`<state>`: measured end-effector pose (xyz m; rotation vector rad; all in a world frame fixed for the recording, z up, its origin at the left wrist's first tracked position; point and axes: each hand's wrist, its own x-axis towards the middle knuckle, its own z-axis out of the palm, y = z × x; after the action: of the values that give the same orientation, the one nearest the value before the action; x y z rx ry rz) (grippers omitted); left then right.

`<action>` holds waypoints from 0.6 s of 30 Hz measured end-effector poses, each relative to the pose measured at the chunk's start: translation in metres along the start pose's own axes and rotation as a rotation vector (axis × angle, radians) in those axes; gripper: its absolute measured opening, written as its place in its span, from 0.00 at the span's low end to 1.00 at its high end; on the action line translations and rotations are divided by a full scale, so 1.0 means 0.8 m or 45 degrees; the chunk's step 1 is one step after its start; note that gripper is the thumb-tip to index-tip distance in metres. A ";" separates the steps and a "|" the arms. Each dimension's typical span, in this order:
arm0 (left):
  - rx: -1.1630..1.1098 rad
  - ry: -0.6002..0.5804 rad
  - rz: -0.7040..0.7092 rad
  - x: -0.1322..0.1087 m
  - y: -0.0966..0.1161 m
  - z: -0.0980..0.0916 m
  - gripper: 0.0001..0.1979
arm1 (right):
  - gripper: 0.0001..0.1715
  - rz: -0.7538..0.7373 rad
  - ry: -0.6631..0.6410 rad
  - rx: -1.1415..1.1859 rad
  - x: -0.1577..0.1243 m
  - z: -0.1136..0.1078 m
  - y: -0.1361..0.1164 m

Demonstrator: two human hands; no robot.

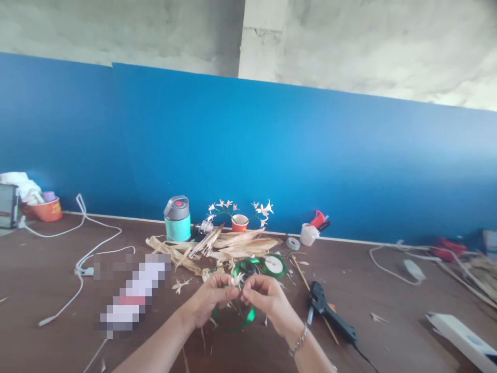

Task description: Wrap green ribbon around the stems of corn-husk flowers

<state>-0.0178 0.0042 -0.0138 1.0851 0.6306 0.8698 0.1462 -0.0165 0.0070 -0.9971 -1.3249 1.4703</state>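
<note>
Both hands meet over the brown table (46,269), low in the middle of the view. My left hand (212,298) is closed in a pinch on a small pale husk flower (236,280). My right hand (266,298), with a bracelet at the wrist, pinches the same flower from the other side. A green ribbon (248,315) loops down from between the fingers. Just behind the hands lie a green ribbon spool (275,265) and a pile of dry corn husks (233,246).
A black glue gun (330,311) lies right of my hands beside thin sticks. At the blue wall stand a teal flask (177,219), a red cup of husk flowers (239,221), a tape roll (293,243) and a white cup (308,234). White cables (83,254) trail left.
</note>
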 end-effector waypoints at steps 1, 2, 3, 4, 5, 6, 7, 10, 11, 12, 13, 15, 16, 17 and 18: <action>-0.002 -0.001 0.004 0.000 0.001 0.000 0.15 | 0.17 0.001 0.010 0.023 0.001 -0.001 0.001; -0.003 -0.002 0.004 0.000 0.001 0.000 0.14 | 0.18 -0.001 0.027 0.034 0.002 -0.001 0.001; -0.006 -0.001 0.005 0.000 0.001 0.000 0.14 | 0.18 -0.007 0.046 0.038 0.002 -0.002 0.002; -0.007 -0.004 0.003 0.000 0.001 0.001 0.14 | 0.18 -0.010 0.060 0.039 0.003 -0.003 0.003; -0.006 -0.013 0.001 0.000 0.001 0.001 0.14 | 0.18 -0.012 0.070 0.037 0.004 -0.003 0.004; -0.002 -0.018 0.001 -0.001 0.000 0.001 0.14 | 0.18 -0.011 0.072 0.033 0.004 -0.004 0.004; 0.001 -0.021 0.001 -0.001 0.000 0.002 0.14 | 0.18 -0.010 0.067 0.029 0.005 -0.004 0.004; 0.006 -0.004 0.003 -0.001 0.000 0.002 0.14 | 0.17 -0.010 0.044 0.031 0.004 -0.002 0.004; 0.005 0.009 0.003 -0.001 0.000 0.002 0.15 | 0.17 -0.011 0.041 0.032 0.004 -0.002 0.003; 0.003 0.020 -0.001 -0.001 0.000 0.002 0.15 | 0.17 -0.010 0.040 0.030 0.004 -0.001 0.003; 0.002 0.030 -0.007 -0.002 0.000 0.002 0.15 | 0.17 -0.007 0.038 0.021 0.003 0.000 0.002; 0.002 0.045 -0.021 -0.001 0.000 0.002 0.16 | 0.18 -0.003 0.037 -0.022 0.002 0.001 0.001; 0.004 0.048 -0.025 -0.001 -0.001 0.003 0.17 | 0.17 -0.006 0.039 -0.059 0.002 0.001 0.000; 0.005 0.050 -0.027 -0.001 -0.001 0.003 0.17 | 0.17 -0.014 0.043 -0.105 0.002 0.001 0.000; 0.004 0.050 -0.028 -0.001 -0.002 0.003 0.17 | 0.16 -0.024 0.048 -0.154 0.002 0.001 -0.001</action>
<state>-0.0156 0.0018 -0.0141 1.0640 0.6756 0.8731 0.1450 -0.0156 0.0075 -1.0815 -1.4054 1.3644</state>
